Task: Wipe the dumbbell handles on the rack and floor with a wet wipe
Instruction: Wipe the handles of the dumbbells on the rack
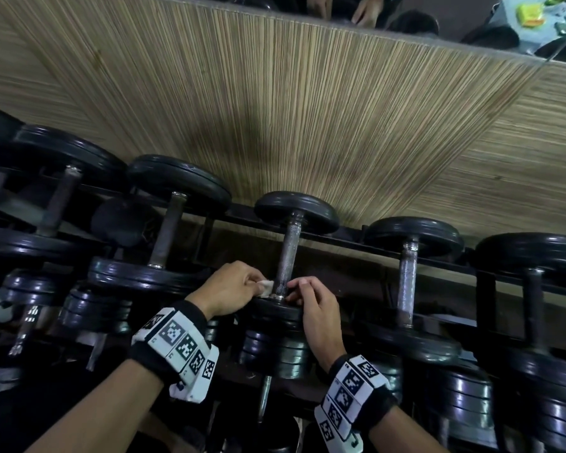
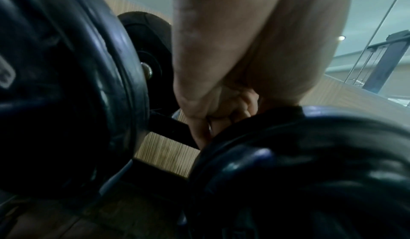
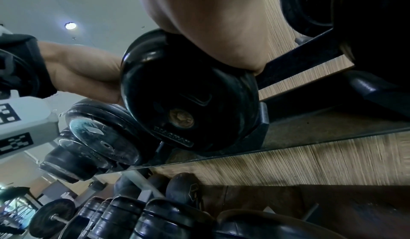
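Note:
Several black dumbbells lie on a rack [image 1: 350,238]. The middle dumbbell has a dull metal handle [image 1: 288,253] running away from me. My left hand [image 1: 258,283] pinches a small white wet wipe [image 1: 266,287] against the left side of the handle's near end, just above the near plate [image 1: 275,310]. My right hand [image 1: 299,289] curls its fingers at the right side of the same spot, seemingly on the wipe's other end, which is hidden. In the wrist views the left hand [image 2: 213,102] and right hand [image 3: 210,23] hide their fingertips behind the plate [image 3: 188,93].
Neighbouring dumbbells sit close on both sides, one at left [image 1: 170,223] and one at right [image 1: 409,276]. A lower tier of dumbbells [image 1: 464,393] lies under my wrists. A wood-grain wall panel [image 1: 307,109] stands behind the rack, with a mirror [image 1: 406,18] above it.

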